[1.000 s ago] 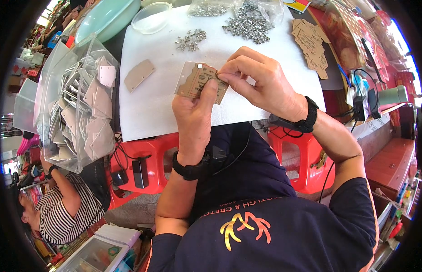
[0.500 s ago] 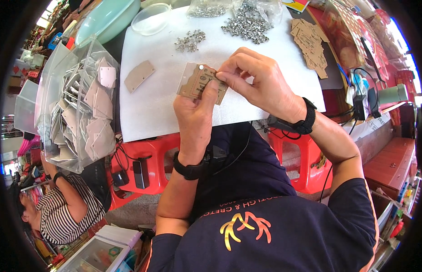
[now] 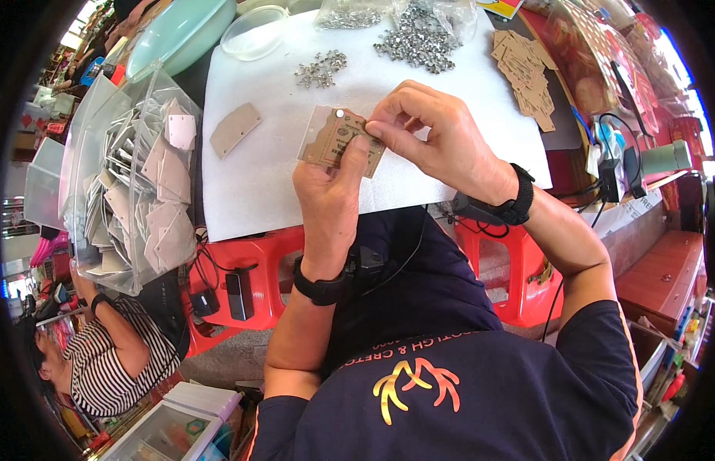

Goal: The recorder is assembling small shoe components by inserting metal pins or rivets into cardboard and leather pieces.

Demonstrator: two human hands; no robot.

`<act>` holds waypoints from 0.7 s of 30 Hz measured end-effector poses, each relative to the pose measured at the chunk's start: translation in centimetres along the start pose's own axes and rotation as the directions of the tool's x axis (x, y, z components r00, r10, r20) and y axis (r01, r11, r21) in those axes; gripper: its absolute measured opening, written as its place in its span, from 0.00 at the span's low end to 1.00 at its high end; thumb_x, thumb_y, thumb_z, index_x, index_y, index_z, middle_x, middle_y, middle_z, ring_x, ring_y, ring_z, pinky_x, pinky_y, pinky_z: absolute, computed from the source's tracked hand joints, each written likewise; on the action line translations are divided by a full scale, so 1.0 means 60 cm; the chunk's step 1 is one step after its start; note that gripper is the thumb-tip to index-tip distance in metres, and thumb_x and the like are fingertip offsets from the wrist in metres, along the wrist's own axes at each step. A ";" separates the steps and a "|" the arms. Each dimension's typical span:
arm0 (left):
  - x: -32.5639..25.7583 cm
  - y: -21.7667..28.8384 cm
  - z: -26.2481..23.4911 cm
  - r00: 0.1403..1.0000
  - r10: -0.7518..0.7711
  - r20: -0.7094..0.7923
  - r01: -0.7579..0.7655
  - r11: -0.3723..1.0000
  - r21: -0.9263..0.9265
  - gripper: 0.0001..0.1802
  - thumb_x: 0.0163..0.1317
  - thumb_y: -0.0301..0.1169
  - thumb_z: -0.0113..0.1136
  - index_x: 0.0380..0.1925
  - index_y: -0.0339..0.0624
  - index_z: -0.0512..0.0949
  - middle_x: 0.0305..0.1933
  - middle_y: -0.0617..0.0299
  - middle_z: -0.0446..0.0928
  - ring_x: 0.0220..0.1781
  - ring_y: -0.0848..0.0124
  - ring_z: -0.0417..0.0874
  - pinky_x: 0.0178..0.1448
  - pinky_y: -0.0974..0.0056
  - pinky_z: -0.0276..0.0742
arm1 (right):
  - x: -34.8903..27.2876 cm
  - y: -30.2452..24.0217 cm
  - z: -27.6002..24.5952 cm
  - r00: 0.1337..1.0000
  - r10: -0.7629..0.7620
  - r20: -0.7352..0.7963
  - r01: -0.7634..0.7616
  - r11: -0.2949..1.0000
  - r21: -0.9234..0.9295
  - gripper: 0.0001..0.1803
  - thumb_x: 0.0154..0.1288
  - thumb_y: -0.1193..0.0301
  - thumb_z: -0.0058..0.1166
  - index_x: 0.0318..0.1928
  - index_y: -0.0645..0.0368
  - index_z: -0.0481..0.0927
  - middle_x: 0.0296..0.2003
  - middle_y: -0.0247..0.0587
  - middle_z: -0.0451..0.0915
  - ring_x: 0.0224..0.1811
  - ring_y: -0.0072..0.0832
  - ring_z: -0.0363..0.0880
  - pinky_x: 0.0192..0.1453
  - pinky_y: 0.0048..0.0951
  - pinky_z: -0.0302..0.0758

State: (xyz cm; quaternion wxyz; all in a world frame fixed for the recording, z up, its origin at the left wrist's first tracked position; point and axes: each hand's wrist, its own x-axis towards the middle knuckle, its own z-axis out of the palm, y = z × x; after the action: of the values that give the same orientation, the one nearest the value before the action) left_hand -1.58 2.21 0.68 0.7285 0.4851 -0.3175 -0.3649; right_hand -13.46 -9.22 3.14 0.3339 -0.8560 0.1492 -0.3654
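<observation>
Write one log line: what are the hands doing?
left hand: holds brown card | right hand: pinches card's edge | under: white mat

It is bright daylight here. The white mat (image 3: 258, 177) shines almost too white, and the hands throw only soft, small shadows on it. The top right corner looks washed out by sun. The middle is sharp. Near the round black rim things bend and stretch, and the far corners go dark and a bit fuzzy.
</observation>
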 end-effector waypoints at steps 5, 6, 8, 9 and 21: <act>0.001 -0.003 0.001 0.999 0.030 -0.017 -0.030 1.000 -0.005 0.11 0.68 0.25 0.58 0.49 0.34 0.78 0.43 0.65 0.79 0.43 0.81 0.78 0.47 0.73 0.74 | -0.004 -0.004 -0.006 0.997 -0.058 0.055 0.064 0.991 -0.117 0.06 0.62 0.76 0.63 0.37 0.64 0.79 0.30 0.39 0.77 0.31 0.27 0.79 0.34 0.26 0.77; 0.001 -0.003 0.002 0.999 0.031 -0.015 -0.031 0.999 -0.007 0.11 0.68 0.25 0.58 0.49 0.34 0.78 0.43 0.65 0.79 0.44 0.81 0.78 0.47 0.73 0.74 | -0.003 -0.003 -0.006 0.995 -0.089 0.050 0.096 0.985 -0.146 0.07 0.61 0.76 0.63 0.36 0.64 0.78 0.30 0.39 0.77 0.30 0.28 0.79 0.33 0.27 0.77; 0.000 -0.004 0.003 0.999 0.034 -0.013 -0.034 0.999 -0.012 0.11 0.68 0.25 0.58 0.49 0.34 0.78 0.43 0.65 0.79 0.44 0.81 0.78 0.47 0.72 0.74 | -0.003 -0.003 -0.007 0.992 -0.121 0.046 0.127 0.976 -0.174 0.07 0.60 0.77 0.64 0.36 0.63 0.78 0.30 0.40 0.77 0.29 0.29 0.79 0.32 0.27 0.77; -0.001 -0.004 0.003 0.999 0.037 -0.011 -0.037 0.999 -0.018 0.11 0.68 0.25 0.58 0.49 0.34 0.78 0.43 0.65 0.79 0.44 0.81 0.78 0.47 0.72 0.74 | -0.002 -0.005 -0.008 0.984 -0.176 0.041 0.180 0.962 -0.204 0.07 0.59 0.77 0.64 0.36 0.63 0.78 0.30 0.40 0.77 0.28 0.31 0.79 0.31 0.28 0.76; -0.003 -0.007 0.001 1.000 0.006 -0.007 -0.007 0.994 -0.107 0.13 0.67 0.23 0.58 0.50 0.34 0.77 0.46 0.63 0.79 0.46 0.78 0.78 0.51 0.71 0.75 | -0.008 -0.003 -0.008 0.992 -0.125 0.029 0.127 0.984 -0.127 0.07 0.60 0.75 0.65 0.36 0.62 0.79 0.31 0.37 0.78 0.29 0.28 0.79 0.32 0.27 0.76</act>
State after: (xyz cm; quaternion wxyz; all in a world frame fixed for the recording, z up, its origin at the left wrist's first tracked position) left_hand -1.82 2.19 0.29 0.7557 0.4457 -0.2966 -0.3772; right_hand -14.16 -9.09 3.26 0.2558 -0.8873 0.1144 -0.3663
